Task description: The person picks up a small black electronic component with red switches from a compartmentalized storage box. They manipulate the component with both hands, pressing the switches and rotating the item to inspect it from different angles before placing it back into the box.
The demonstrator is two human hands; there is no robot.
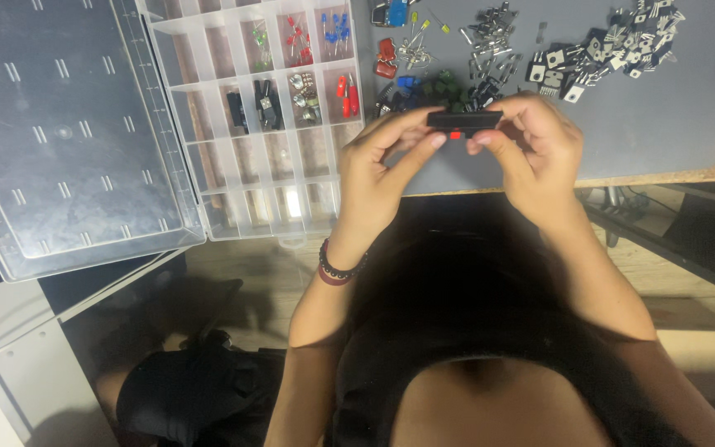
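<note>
Over a grey table [664,124], both hands [457,157] pinch a black strip [463,121].

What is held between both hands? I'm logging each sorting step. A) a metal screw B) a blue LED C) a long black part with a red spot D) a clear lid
C: the left hand and right hand pinch the ends of a long black part with a red spot on its underside, above the table edge.
</note>
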